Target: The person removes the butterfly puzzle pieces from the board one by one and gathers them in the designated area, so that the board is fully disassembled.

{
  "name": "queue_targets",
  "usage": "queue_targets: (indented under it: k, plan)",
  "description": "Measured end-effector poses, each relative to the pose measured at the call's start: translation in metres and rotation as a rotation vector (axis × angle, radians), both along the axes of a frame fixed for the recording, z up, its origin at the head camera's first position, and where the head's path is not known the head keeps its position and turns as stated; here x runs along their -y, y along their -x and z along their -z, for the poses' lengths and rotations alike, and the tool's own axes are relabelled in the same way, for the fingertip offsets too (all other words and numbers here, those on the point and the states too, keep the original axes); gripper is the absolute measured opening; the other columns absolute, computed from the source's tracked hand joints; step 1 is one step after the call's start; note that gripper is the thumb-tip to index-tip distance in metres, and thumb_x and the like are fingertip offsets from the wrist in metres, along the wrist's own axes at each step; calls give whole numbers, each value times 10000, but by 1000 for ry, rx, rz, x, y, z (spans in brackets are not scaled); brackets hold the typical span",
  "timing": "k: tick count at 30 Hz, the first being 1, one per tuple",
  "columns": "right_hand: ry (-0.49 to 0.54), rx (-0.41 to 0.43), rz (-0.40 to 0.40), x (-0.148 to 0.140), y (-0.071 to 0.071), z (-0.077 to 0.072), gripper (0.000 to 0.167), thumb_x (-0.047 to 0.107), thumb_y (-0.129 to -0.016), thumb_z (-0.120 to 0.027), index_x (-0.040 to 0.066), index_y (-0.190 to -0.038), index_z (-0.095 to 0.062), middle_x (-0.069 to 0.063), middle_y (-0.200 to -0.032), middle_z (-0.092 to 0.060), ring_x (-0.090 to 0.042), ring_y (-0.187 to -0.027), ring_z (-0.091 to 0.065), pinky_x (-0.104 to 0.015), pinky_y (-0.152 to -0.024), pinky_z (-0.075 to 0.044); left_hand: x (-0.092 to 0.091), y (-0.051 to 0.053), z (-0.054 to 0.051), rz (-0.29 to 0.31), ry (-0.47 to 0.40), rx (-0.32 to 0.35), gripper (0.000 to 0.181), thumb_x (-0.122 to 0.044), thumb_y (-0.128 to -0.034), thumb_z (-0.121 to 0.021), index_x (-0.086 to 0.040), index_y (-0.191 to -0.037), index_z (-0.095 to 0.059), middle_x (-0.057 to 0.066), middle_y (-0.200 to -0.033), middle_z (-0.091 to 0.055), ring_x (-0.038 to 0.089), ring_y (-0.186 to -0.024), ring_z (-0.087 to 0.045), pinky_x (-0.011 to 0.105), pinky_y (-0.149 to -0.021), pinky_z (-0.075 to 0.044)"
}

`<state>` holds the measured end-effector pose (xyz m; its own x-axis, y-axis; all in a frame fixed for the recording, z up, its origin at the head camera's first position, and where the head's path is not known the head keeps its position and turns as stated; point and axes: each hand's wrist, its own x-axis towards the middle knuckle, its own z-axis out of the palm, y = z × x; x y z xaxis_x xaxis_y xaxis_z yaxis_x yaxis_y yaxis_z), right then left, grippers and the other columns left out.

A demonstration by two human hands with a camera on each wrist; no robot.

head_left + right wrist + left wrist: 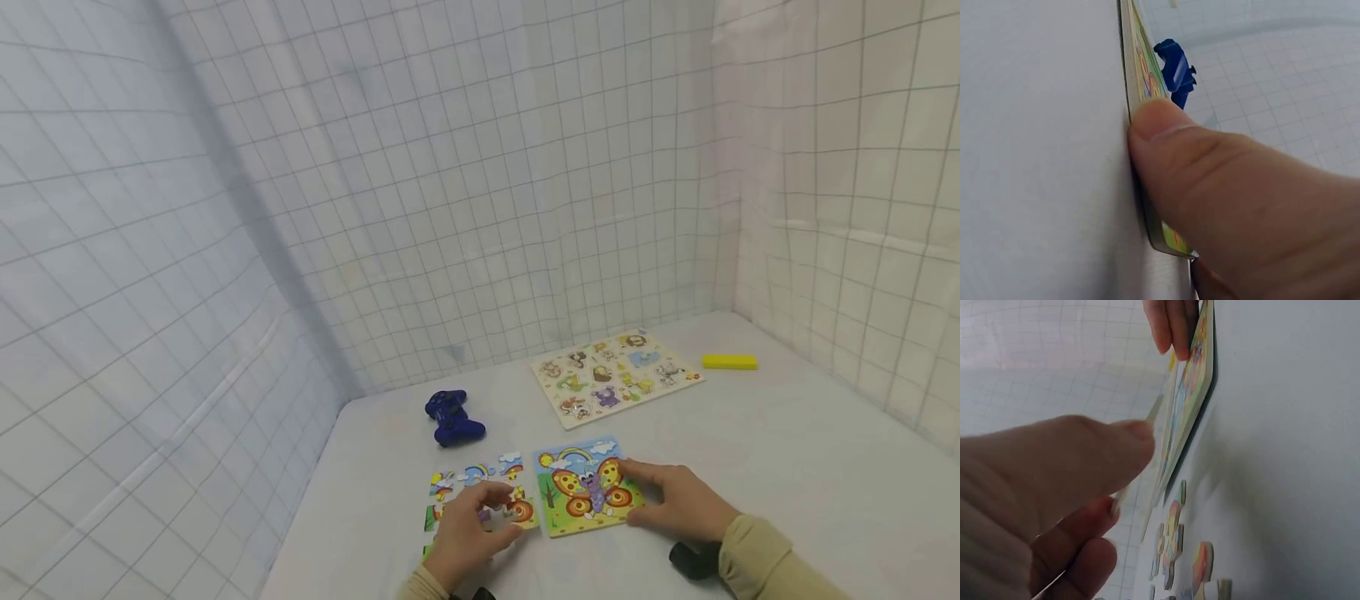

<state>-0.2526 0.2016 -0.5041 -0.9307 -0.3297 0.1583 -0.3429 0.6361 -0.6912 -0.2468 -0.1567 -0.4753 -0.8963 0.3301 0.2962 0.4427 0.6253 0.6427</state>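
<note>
A square butterfly puzzle [587, 482] lies flat on the table. My right hand [678, 502] grips its right side; in the right wrist view the thumb [1166, 128] presses against the puzzle's edge. My left hand [471, 533] hovers over several loose, brightly printed puzzle pieces [477, 475] left of the butterfly puzzle. In the left wrist view, a thin puzzle piece [1155, 409], seen edge-on, sits between the left thumb and fingers; the thumb hides most of it. More puzzle pieces [1172, 540] show on the table below that hand.
A blue game controller [452, 418] lies behind the loose pieces. Farther back is a larger animal puzzle board [615, 379], with a yellow block [730, 362] to its right. Grid-patterned white cloth walls [480, 208] enclose the table at the back and sides.
</note>
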Motion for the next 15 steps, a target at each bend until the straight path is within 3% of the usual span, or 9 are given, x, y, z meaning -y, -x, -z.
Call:
queue_targets:
  k: [6, 10, 15]
  plan:
    - [7, 30, 3, 0, 1, 3, 797, 506, -798, -841, 116, -1447, -593, -108, -1502, -569, -423, -1397, -496, -619, -1125, -370, 8, -1, -2, 65, 173, 53, 383, -340, -776, -884, -231, -1106, -724, -175, -1004, -701, 50, -937, -590, 274, -822, -509]
    - [-1, 22, -4, -1, 0, 4, 795, 514, -802, -834, 114, -1446, -595, -110, -1502, -568, -426, -1395, -497, -618, -1121, -372, 8, -1, -2, 102, 262, 37, 325, -369, -780, -871, -279, -1058, -729, -204, -972, -684, -1, -901, -581, 283, -808, -469]
    - [5, 12, -5, -2, -1, 3, 796, 508, -803, -836, 103, -1444, -594, -104, -1506, -566, -424, -1397, -496, -621, -1120, -375, 8, -1, -3, 124, 310, 30, 336, -384, -784, -858, -289, -1076, -723, -208, -951, -676, -12, -887, -584, 336, -811, -430]
